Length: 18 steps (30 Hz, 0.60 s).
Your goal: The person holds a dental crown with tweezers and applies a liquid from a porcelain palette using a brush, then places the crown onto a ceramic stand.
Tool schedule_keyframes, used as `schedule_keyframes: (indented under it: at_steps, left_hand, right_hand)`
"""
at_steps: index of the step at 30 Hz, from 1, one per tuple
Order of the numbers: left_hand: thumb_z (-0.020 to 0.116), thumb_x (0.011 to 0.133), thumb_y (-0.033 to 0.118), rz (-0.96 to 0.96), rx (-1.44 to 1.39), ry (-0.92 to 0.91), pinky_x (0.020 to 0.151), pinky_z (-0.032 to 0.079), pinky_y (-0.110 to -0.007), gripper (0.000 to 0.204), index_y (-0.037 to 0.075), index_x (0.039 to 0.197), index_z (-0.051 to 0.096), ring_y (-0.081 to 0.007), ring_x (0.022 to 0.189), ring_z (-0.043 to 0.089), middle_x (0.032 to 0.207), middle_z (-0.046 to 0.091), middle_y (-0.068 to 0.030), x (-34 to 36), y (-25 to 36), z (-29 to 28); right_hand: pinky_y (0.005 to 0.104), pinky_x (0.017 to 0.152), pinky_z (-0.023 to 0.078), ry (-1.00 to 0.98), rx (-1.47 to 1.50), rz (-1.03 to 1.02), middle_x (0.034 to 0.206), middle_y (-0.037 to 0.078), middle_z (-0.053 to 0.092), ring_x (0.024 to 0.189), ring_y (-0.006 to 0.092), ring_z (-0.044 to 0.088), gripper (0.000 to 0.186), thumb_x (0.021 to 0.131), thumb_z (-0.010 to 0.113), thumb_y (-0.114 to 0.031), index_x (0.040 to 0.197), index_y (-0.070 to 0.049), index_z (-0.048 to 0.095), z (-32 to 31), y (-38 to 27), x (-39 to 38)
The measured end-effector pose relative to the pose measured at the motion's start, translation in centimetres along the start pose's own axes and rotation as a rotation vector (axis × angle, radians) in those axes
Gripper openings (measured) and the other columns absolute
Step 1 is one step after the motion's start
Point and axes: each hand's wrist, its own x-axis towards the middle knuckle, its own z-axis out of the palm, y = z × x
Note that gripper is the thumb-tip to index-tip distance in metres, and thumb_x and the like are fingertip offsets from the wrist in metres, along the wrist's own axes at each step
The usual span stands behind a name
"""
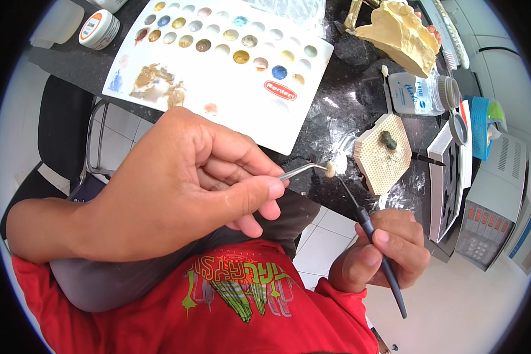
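My left hand (180,186) is closed in a pinch around metal tweezers (301,170) with a bent tip. Held at that tip is a small cream-coloured dental crown (330,170), off the table. My right hand (404,245) grips a slim dark-handled brush (366,224), its fine point just below and beside the crown. Beyond the crown to the right lies a beige honeycomb firing tray (374,168) with a dark green lump (388,140) on it. The white palette (248,127), with several wells of coloured stain, reaches past my left hand, which covers part of its near edge.
White powder marks the black countertop (321,127) around the tray. A plaster dental model (398,38) and a clear bottle (416,93) stand at the back right. Another dark brush (429,159) lies beside the tray. A small white jar (99,29) sits far left.
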Motion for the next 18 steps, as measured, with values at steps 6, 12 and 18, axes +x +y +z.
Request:
schedule_keyframes:
  at_steps: [6,12,18]
  left_hand:
    - [0.059,0.09,0.008,-0.013,0.011,0.0,0.058,0.055,-0.021,0.022,-0.013,0.099,0.06,-0.0157,0.064,0.068,0.08,0.068,-0.0168,-0.04,0.08,0.04]
    - [0.058,0.09,0.009,-0.011,0.018,-0.007,0.057,0.055,-0.021,0.023,-0.012,0.099,0.06,-0.0157,0.064,0.068,0.08,0.068,-0.0165,0.14,0.08,0.01]
    - [0.059,0.09,0.009,-0.001,0.009,-0.008,0.057,0.055,-0.021,0.023,-0.012,0.099,0.06,-0.0157,0.064,0.068,0.079,0.068,-0.0165,0.03,0.01,-0.02]
  right_hand:
    - [0.0247,0.041,0.045,0.026,0.0,0.011,0.065,0.007,0.056,0.047,0.0156,0.054,0.024,0.064,0.061,0.002,0.087,0.0,0.057,-0.14,0.06,-0.33]
    - [0.0243,0.04,0.045,-0.001,0.0,0.025,0.065,0.007,0.056,0.047,0.0154,0.054,0.023,0.064,0.061,0.002,0.086,0.001,0.057,-0.09,-0.1,0.06]
    - [0.0238,0.041,0.046,0.014,0.015,0.004,0.065,0.007,0.055,0.047,0.0149,0.054,0.023,0.064,0.06,0.003,0.086,0.001,0.057,-0.12,-0.01,-0.24]
